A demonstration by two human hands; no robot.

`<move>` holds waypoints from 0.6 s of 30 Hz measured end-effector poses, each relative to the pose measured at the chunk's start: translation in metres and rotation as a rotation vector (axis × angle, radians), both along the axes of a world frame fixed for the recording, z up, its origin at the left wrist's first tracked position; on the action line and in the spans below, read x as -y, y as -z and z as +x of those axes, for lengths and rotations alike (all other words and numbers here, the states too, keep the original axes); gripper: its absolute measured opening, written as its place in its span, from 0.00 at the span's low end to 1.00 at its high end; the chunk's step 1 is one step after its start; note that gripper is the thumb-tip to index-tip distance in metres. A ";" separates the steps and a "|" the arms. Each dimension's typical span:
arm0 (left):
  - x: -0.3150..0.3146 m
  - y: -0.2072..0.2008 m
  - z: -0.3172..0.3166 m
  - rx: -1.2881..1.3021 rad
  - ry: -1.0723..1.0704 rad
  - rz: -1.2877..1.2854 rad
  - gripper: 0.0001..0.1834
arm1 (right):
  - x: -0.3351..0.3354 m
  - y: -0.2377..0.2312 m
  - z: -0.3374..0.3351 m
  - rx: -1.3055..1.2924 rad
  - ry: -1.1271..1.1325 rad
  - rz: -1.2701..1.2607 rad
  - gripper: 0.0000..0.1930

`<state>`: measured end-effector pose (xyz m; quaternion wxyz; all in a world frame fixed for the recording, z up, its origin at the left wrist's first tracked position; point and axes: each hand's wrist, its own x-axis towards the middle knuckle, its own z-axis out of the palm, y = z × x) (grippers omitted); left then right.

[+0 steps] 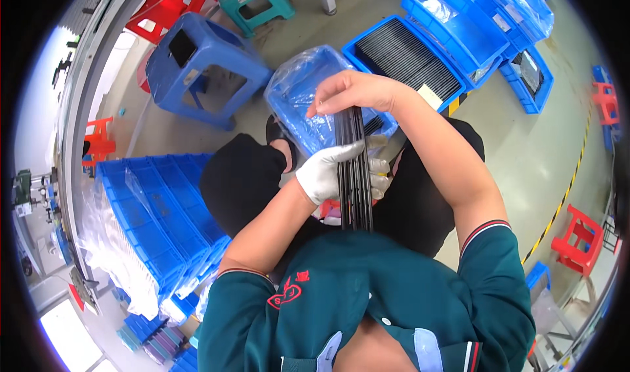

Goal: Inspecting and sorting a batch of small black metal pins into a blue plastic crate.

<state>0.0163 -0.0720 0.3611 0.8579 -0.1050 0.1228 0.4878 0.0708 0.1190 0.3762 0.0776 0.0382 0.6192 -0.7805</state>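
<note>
My left hand point(328, 172), in a white glove, is wrapped round a bundle of long, thin black rods point(355, 198) held upright over my lap. Bare and bent at the wrist, my right hand point(351, 91) is just above the bundle's far end, its thumb and fingers pinched together. Whatever lies in that pinch, if anything, is too small to make out. Beneath the right hand is a blue bin point(289, 103) lined with clear plastic, with a few dark rods showing at its right side.
A blue tray point(403, 57) packed with rows of black rods lies beyond my right hand, beside stacked blue bins point(459, 27). A blue stool point(197, 70) with a dark flat object on it stands at far left. Blue crates point(157, 208) stand left of my knee.
</note>
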 end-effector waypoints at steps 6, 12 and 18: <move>0.007 0.001 -0.015 -0.200 -0.019 -0.023 0.31 | 0.005 0.000 -0.016 0.007 0.076 -0.070 0.09; -0.017 -0.006 -0.007 -0.237 0.014 -0.022 0.28 | -0.016 0.006 -0.004 -0.037 0.066 0.009 0.11; 0.007 0.016 -0.016 -0.441 -0.055 -0.153 0.28 | 0.008 0.017 -0.025 -0.108 -0.022 0.198 0.15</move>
